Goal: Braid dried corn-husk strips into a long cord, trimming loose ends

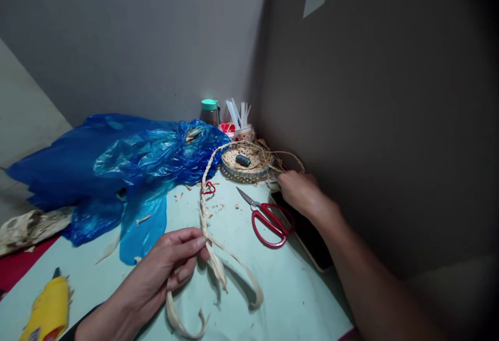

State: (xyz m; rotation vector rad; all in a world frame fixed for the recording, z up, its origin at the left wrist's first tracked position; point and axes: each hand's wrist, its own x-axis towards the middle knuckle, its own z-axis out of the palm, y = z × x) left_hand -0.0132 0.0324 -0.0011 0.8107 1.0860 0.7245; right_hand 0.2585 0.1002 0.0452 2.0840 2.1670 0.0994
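Note:
My left hand (167,268) is closed in a pinch on the near end of a pale braided straw cord (203,211), whose loose strips (237,273) curl over the table below my fingers. The braid runs away from me and arcs toward a small woven basket (245,167) holding a dark spool (243,160). My right hand (302,193) reaches to the right side of that basket, fingers curled on thin straw strands there. Red-handled scissors (268,221) lie between my hands, just left of my right wrist.
A crumpled blue plastic bag (117,164) fills the left of the light green table (296,289). A yellow glue gun (49,312) lies at the near left. A green-capped bottle (209,112), a cup of white sticks (244,122) and a phone (307,237) stand near the walls.

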